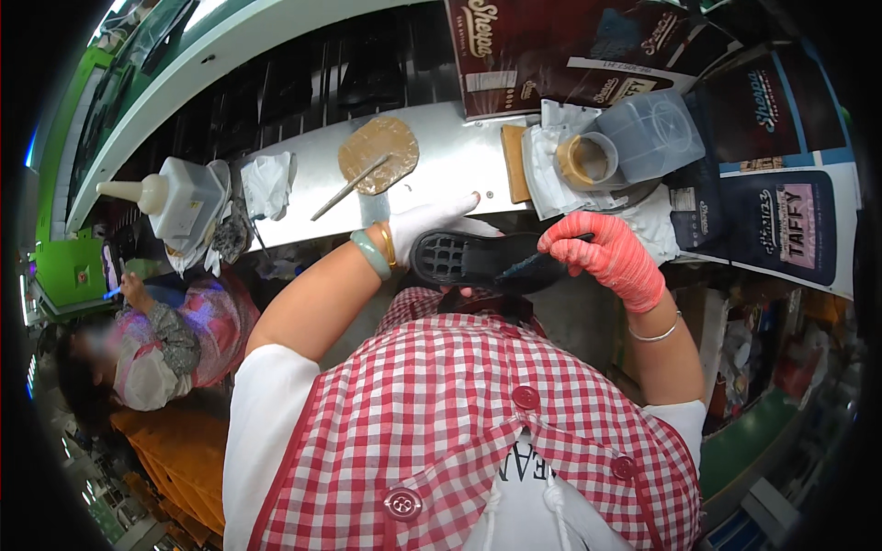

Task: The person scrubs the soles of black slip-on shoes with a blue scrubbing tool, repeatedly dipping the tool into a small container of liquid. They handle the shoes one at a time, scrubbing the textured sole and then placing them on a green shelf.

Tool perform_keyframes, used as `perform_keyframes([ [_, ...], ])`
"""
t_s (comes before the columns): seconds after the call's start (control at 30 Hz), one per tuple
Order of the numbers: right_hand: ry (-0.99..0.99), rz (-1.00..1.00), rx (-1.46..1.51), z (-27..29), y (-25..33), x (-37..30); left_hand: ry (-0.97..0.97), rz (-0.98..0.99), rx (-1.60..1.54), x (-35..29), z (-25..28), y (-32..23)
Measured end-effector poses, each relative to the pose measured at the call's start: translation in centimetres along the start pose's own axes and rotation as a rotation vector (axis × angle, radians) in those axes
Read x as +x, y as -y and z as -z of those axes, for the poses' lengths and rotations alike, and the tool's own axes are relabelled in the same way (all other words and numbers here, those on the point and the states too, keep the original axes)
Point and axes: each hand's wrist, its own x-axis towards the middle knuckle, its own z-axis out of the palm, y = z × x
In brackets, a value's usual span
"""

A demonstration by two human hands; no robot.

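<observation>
My left hand (436, 220), in a white glove with bare fingertips, grips a black shoe sole (464, 257) in front of my chest. The heel end of the sole has a grid of square hollows. Over its other end is my right hand (597, 253), in a coral knit glove, with thumb and fingers pinched together. A slim dark tool (586, 238) sticks out of this pinch. Below the fingers, a bluish strip (522, 266) lies along the sole; whether it belongs to the tool I cannot tell.
On the pale bench (450, 147) lie a brown disc (378, 151) and a thin stick (349, 188). A nozzle bottle (184, 202) and crumpled white paper (268, 184) stand left, a clear plastic container (652, 138) and printed boxes right. Another person (184, 340) sits at left.
</observation>
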Motion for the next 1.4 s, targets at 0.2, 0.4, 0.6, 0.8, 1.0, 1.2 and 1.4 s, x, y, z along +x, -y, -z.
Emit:
perform_keyframes([
  [0.2,-0.653,0.27,0.229,3.8,-1.6,-0.5,-0.099,-0.579,-0.064,-2.8,0.6,-1.1],
  [0.4,-0.926,0.152,0.122,6.4,-6.2,2.9,-0.161,-0.843,-0.415,-2.2,4.0,2.8],
  [0.6,-0.932,0.068,0.066,6.7,-8.1,5.1,-0.256,-0.631,-0.55,-0.7,3.3,8.4],
  [0.8,-0.923,0.066,0.054,7.3,-9.0,6.2,-0.227,-0.643,-0.58,1.0,3.4,8.6],
  [1.0,-0.926,0.035,0.244,8.7,-9.7,5.6,-0.108,-0.697,-0.645,2.3,5.1,7.4],
  [1.2,-0.75,0.097,0.519,2.9,-8.4,5.5,-0.078,-0.751,-0.801,4.3,4.9,6.8],
  [1.4,-0.544,0.101,0.531,-4.6,-3.3,5.2,-0.05,-0.823,-0.736,2.7,2.1,6.7],
])
